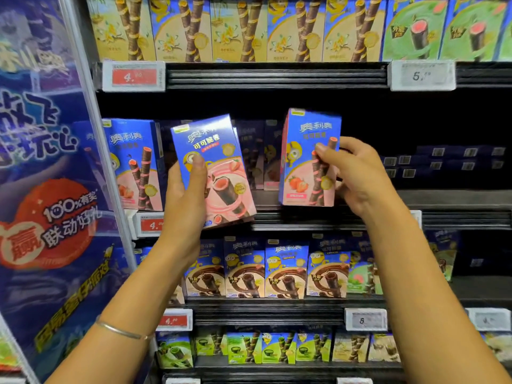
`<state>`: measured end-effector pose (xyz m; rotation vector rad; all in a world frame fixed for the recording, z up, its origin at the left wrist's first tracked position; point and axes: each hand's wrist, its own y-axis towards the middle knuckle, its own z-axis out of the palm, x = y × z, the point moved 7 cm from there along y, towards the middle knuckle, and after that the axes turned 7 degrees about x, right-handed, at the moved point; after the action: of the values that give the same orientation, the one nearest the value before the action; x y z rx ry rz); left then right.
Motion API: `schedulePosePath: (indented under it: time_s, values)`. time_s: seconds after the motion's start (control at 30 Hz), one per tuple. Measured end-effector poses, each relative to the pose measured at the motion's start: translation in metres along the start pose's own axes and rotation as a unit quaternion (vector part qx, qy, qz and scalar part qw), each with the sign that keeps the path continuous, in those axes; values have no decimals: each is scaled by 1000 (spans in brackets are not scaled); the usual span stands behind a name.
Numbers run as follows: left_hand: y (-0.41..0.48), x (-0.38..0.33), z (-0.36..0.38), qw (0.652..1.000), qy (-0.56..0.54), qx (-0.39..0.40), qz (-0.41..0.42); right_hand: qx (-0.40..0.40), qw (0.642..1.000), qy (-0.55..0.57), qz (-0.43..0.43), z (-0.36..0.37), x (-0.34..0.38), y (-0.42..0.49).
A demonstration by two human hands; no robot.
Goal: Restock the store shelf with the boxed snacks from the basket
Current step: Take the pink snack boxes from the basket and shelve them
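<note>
The left hand [185, 195] grips a tilted box [219, 178]; I'd slide the upright box [303, 167] the right hand [357, 176] holds squarely toward twelve o'clock.

The middle shelf [443, 199] is seen half stocked: one strawberry box [138, 167] is stood at its left end, more are tucked behind in shadow, another upright box [307, 162] is placed at the front edge (full rest there cannot be confirmed), dark boxes [443, 159] are laid flat at the right rear, and a red price tag [151, 224] is clipped to the rail [304, 220]
</note>
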<state>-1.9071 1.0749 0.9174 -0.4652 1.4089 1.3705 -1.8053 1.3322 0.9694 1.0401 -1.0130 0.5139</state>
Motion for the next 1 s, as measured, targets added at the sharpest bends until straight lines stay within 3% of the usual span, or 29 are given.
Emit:
schedulePosePath:
  time_s: [1.0]
  values:
    - [9,0,19,999,10,43,5,-157,966,-205,-24,-83,-33,58]
